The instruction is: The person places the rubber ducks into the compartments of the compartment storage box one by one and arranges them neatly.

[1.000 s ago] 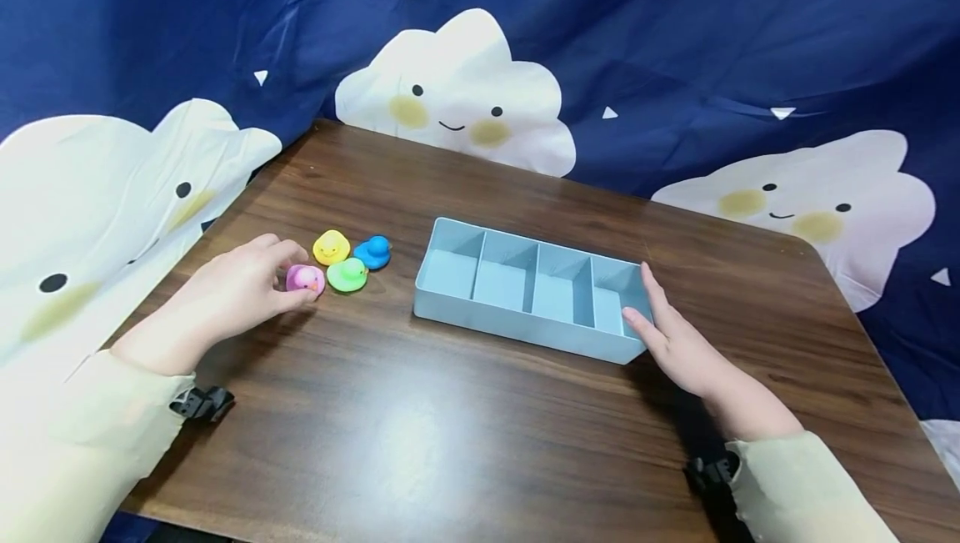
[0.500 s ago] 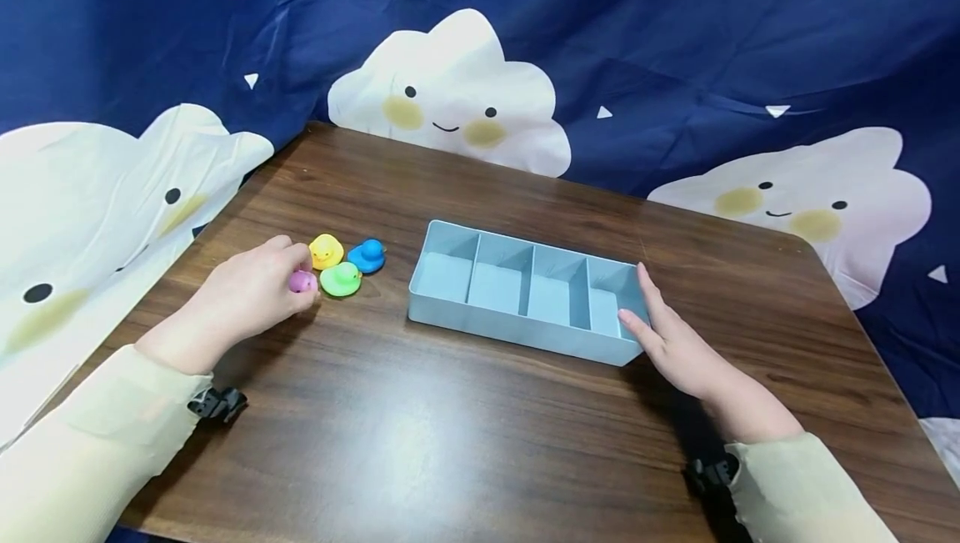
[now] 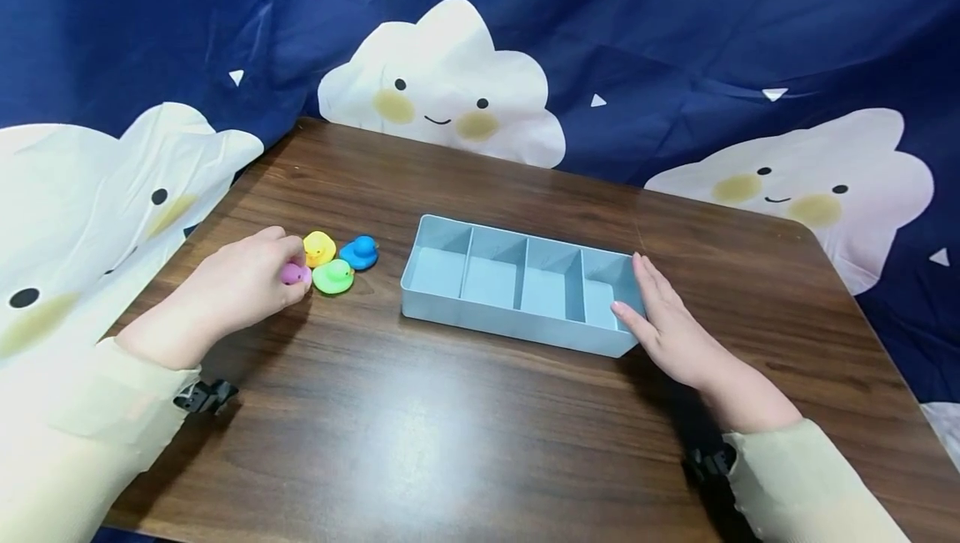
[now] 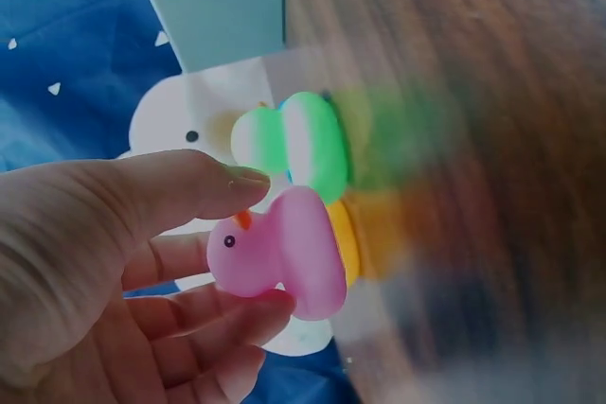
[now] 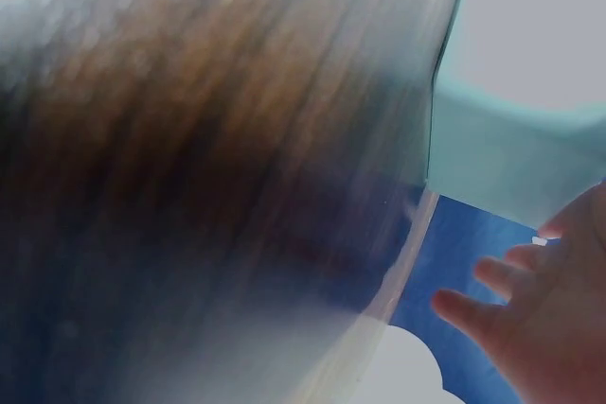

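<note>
left hand [image 3: 240, 289] — grip pinching pink duck [image 4: 279, 253] to lift it | right hand [image 3: 663, 322] — fingers straight, bracing divided tray [image 3: 480, 322] steady on tabletop [image 3: 450, 426]

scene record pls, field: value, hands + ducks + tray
left hand: pinches the pink duck
right hand: fingers straight, resting against the right end of the divider tray
divider tray: light blue, four compartments, nothing visible inside
other ducks: yellow duck, green duck, blue duck, clustered left of the tray
surface: dark wooden table
</note>
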Action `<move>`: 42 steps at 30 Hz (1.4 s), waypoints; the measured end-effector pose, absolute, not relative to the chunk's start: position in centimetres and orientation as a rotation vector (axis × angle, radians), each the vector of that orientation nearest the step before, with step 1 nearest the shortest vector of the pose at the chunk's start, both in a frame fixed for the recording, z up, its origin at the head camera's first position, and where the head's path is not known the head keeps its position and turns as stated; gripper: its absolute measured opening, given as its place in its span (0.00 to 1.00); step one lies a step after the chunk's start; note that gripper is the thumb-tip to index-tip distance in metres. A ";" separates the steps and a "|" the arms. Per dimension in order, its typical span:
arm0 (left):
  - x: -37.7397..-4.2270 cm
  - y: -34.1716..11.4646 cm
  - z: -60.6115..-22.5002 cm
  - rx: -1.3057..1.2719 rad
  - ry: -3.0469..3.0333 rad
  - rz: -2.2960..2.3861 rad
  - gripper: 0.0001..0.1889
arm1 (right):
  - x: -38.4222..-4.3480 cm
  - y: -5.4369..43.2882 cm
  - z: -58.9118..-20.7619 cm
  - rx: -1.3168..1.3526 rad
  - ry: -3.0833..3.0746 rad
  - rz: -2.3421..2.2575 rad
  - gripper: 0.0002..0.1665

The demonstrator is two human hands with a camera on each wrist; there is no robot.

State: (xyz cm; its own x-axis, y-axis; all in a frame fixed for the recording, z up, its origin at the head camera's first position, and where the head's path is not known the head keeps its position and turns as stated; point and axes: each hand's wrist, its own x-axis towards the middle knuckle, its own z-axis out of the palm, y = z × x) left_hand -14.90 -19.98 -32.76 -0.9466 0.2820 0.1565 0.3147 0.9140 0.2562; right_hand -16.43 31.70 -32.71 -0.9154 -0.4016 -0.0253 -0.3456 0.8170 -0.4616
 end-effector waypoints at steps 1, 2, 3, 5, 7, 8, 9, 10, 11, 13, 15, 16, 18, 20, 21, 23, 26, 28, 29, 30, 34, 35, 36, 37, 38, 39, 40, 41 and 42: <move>-14.9 -19.9 -32.6 -0.465 -2.961 -0.426 0.07 | -16.4 31.7 -32.7 -0.590 2.881 -0.685 0.48; -14.9 -19.8 -32.5 -0.462 -2.968 -0.428 0.08 | -16.5 31.7 -32.6 -0.584 2.877 -0.679 0.48; -14.9 -19.8 -32.3 -0.461 -2.972 -0.430 0.08 | -16.5 31.7 -32.6 -0.579 2.870 -0.677 0.48; -14.8 -19.7 -32.0 -0.449 -2.980 -0.434 0.09 | -16.7 31.7 -32.6 -0.577 2.851 -0.685 0.48; -14.6 -19.7 -31.6 -0.430 -2.984 -0.440 0.10 | -16.9 31.6 -32.5 -0.573 2.825 -0.709 0.48; -14.4 -19.6 -31.4 -0.418 -2.980 -0.441 0.10 | -17.1 31.5 -32.5 -0.567 2.808 -0.727 0.48; -14.3 -19.6 -31.2 -0.411 -2.972 -0.439 0.10 | -17.2 31.4 -32.5 -0.561 2.793 -0.743 0.48; -14.1 -19.6 -30.9 -0.403 -2.964 -0.438 0.11 | -17.3 31.4 -32.4 -0.554 2.779 -0.760 0.48; -14.0 -19.5 -30.6 -0.400 -2.952 -0.438 0.11 | -17.3 31.3 -32.4 -0.542 2.766 -0.771 0.48; -13.6 -19.3 -30.1 -0.408 -2.923 -0.432 0.10 | -17.4 31.3 -32.2 -0.512 2.751 -0.767 0.48; -13.3 -19.0 -29.6 -0.431 -2.887 -0.426 0.09 | -17.4 31.3 -32.0 -0.486 2.748 -0.743 0.48; -13.2 -18.8 -29.3 -0.445 -2.866 -0.424 0.09 | -17.3 31.3 -32.0 -0.476 2.749 -0.727 0.48; -13.1 -18.2 -28.7 -0.487 -2.808 -0.413 0.08 | -17.3 31.4 -31.9 -0.468 2.750 -0.704 0.48; -13.1 -17.5 -28.0 -0.534 -2.751 -0.404 0.08 | -17.3 31.6 -31.8 -0.463 2.750 -0.702 0.48; -13.2 -17.1 -27.5 -0.557 -2.729 -0.405 0.08 | -17.3 31.7 -31.8 -0.461 2.750 -0.704 0.48; -13.4 -16.1 -26.6 -0.597 -2.719 -0.423 0.08 | -17.2 31.9 -31.8 -0.454 2.751 -0.707 0.48; -14.1 -14.3 -25.6 -0.639 -2.761 -0.483 0.07 | -17.1 32.1 -31.8 -0.434 2.751 -0.705 0.48; -14.9 -13.1 -25.2 -0.662 -2.796 -0.517 0.07 | -16.9 32.2 -31.9 -0.429 2.753 -0.705 0.48; -15.2 -12.6 -25.2 -0.677 -2.810 -0.534 0.07 | -16.9 32.2 -31.9 -0.428 2.754 -0.705 0.48; -15.7 -12.1 -25.2 -0.698 -2.818 -0.546 0.08 | -16.8 32.2 -32.0 -0.429 2.753 -0.707 0.49; -17.3 -10.7 -25.6 -0.787 -2.835 -0.567 0.06 | -16.7 32.1 -32.3 -0.433 2.750 -0.713 0.49; -17.6 -10.5 -25.7 -0.802 -2.839 -0.569 0.06 | -16.6 32.0 -32.3 -0.433 2.749 -0.715 0.49; -17.9 -10.2 -25.8 -0.815 -2.841 -0.567 0.05 | -16.5 31.9 -32.3 -0.434 2.748 -0.716 0.49; -18.1 -10.0 -25.9 -0.826 -2.840 -0.561 0.05 | -16.5 31.9 -32.3 -0.435 2.749 -0.715 0.49; -18.2 -9.8 -25.9 -0.834 -2.840 -0.558 0.05 | -16.5 31.9 -32.3 -0.439 2.749 -0.715 0.48; -18.3 -9.5 -26.0 -0.840 -2.839 -0.558 0.05 | -16.4 31.9 -32.3 -0.440 2.750 -0.714 0.48; -18.4 -9.3 -26.0 -0.847 -2.834 -0.557 0.05 | -16.4 31.9 -32.3 -0.441 2.751 -0.713 0.48; -18.5 -9.1 -25.9 -0.850 -2.837 -0.559 0.05 | -16.3 31.9 -32.3 -0.441 2.752 -0.713 0.48; -18.6 -8.9 -25.9 -0.858 -2.834 -0.559 0.05 | -16.3 31.9 -32.3 -0.442 2.753 -0.711 0.48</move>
